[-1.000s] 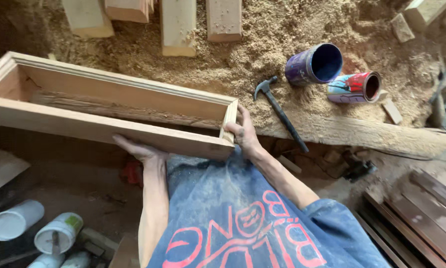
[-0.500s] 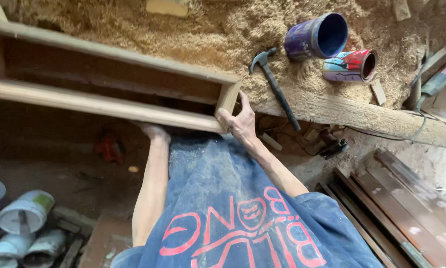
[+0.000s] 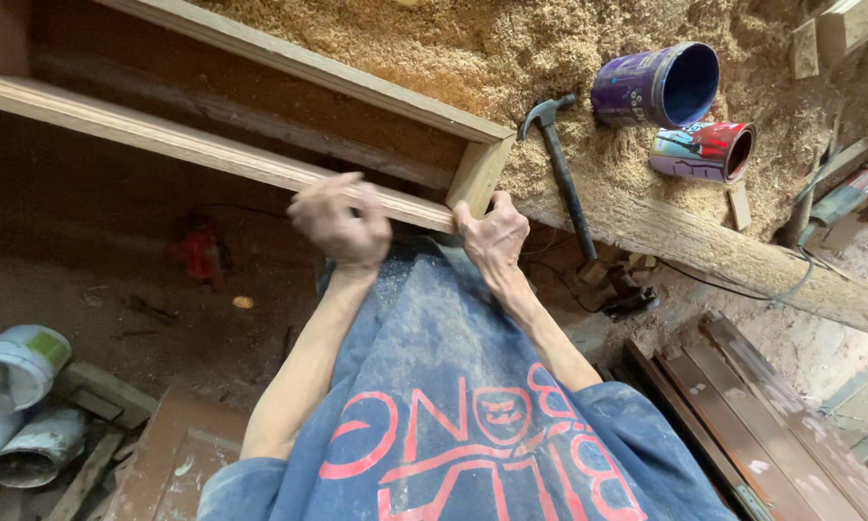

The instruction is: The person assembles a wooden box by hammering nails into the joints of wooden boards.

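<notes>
A long open wooden box frame (image 3: pixel 260 164) lies across the sawdust-covered bench, its near rail running from the left edge to a corner at centre. My left hand (image 3: pixel 339 220) is blurred, curled over the near rail a little left of that corner. My right hand (image 3: pixel 494 234) grips the frame's corner from below, fingers wrapped on the end board (image 3: pixel 479 174). Both arms reach forward over my blue shirt with red print.
A hammer (image 3: pixel 561 164) lies on the sawdust just right of the frame. A purple can (image 3: pixel 658 87) and a red can (image 3: pixel 706 151) lie on their sides beyond it. White buckets (image 3: pixel 14 371) sit on the floor at left; brown boards (image 3: pixel 762 425) at right.
My left hand has moved from under the near rail up onto its top edge, closer to the corner. My right hand has stayed at the corner. The view has dropped nearer the frame.
</notes>
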